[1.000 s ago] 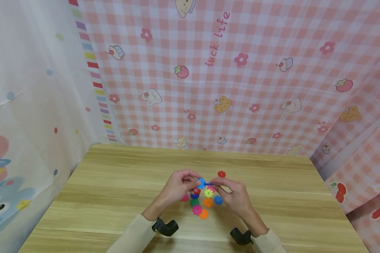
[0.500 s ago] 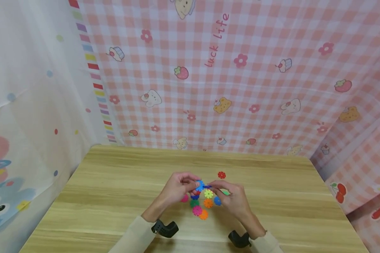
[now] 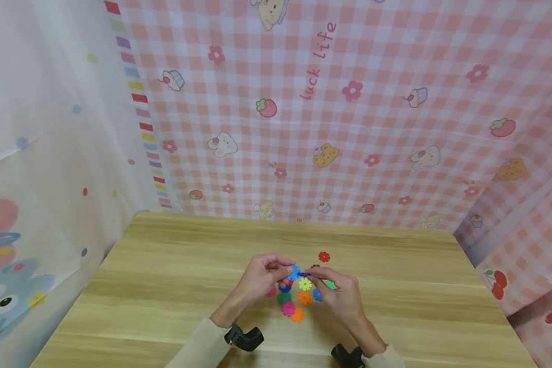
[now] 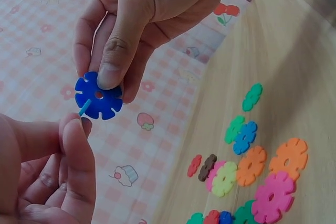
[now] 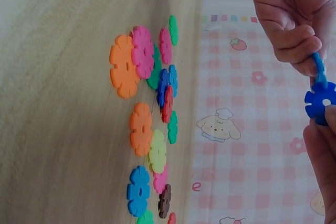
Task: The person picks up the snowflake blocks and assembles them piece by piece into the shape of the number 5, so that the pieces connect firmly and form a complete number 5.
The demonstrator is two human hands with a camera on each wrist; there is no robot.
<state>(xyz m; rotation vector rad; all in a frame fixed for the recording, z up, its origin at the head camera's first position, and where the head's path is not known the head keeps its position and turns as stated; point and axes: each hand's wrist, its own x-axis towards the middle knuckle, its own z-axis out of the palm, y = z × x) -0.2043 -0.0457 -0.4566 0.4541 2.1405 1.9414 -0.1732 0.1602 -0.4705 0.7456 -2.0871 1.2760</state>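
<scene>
Your left hand (image 3: 264,278) pinches the light blue disc (image 3: 294,272) and your right hand (image 3: 342,296) pinches the dark blue disc (image 4: 101,107), their edges meeting crosswise in the air, just beyond the yellow disc (image 3: 305,284) in the head view. Pressing with the slots out of line could make the edges skid or bend, and such a fingertip hold might let either disc spring loose toward the orange disc (image 3: 304,300) just nearer than the yellow disc.
</scene>
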